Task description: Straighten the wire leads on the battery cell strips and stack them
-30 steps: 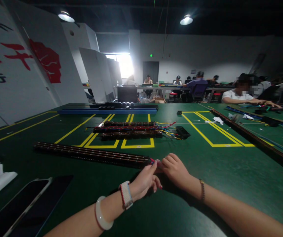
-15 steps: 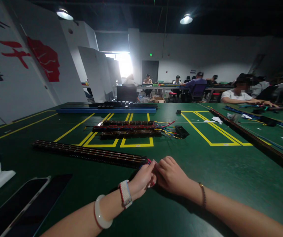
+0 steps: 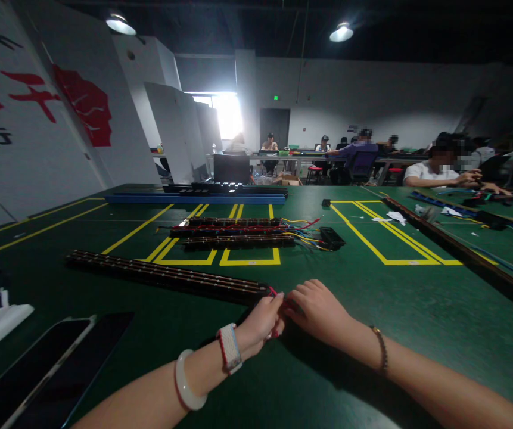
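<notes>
A long dark strip with rows of thin metallic lines (image 3: 167, 276) lies slantwise on the green table, its near right end by my hands. Red wires (image 3: 273, 291) come out of that end. My left hand (image 3: 260, 322), with a watch band and a pale bangle at the wrist, is closed in a pinch on these wires. Close against it on the right, my right hand (image 3: 319, 307) has its fingers curled and pinched on the wires too. Their far ends are hidden by my fingers.
Beyond lie several shorter dark strips with coloured wires (image 3: 241, 241) and a small black box (image 3: 331, 238). Blue and black bars (image 3: 198, 198) sit at the back. Dark flat panels (image 3: 81, 363) are at left front, a long strip (image 3: 462, 250) at right. A co-worker (image 3: 439, 173) sits far right.
My right hand has drawn slightly right and its fingers have turned lower, while my left hand keeps its pinch. The co-worker at the right has raised a hand.
</notes>
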The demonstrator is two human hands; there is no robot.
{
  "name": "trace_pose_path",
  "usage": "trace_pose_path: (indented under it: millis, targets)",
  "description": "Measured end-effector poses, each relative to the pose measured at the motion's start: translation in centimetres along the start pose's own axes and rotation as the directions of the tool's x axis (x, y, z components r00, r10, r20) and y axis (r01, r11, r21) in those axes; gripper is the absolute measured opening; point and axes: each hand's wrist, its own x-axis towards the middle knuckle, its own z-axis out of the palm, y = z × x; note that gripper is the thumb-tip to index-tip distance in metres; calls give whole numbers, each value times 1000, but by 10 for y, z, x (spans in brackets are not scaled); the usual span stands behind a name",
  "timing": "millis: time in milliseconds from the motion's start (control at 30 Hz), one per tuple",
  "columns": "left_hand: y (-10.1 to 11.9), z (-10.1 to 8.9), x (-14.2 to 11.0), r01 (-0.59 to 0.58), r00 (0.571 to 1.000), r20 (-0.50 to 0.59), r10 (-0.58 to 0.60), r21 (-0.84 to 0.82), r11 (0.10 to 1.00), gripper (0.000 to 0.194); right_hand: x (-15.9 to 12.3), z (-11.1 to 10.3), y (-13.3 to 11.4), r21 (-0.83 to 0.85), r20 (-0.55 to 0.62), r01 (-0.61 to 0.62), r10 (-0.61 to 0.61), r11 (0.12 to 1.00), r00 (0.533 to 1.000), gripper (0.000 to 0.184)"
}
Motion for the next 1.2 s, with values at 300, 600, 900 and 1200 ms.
trace_pose_path:
  millis: [300, 600, 900, 1200]
  targets:
    - [0, -2, -1, 44, 998, 49, -47, 55, 997, 57, 7, 6, 20, -1, 82, 153, -153, 988, 985, 16]
    - [6, -3, -3, -6, 994, 108, 5, 15, 1000, 43, 12, 22, 52, -205, -18, 321, -331, 925, 943, 32]
    - [8, -3, -3, 35, 989, 145, -30, -31, 999, 43, 18, 29, 73, -301, -116, 415, -465, 858, 877, 32]
    - [14, -1, -5, 87, 991, 114, -74, -115, 990, 37, 11, 40, 71, -260, -109, 370, -408, 892, 907, 35]
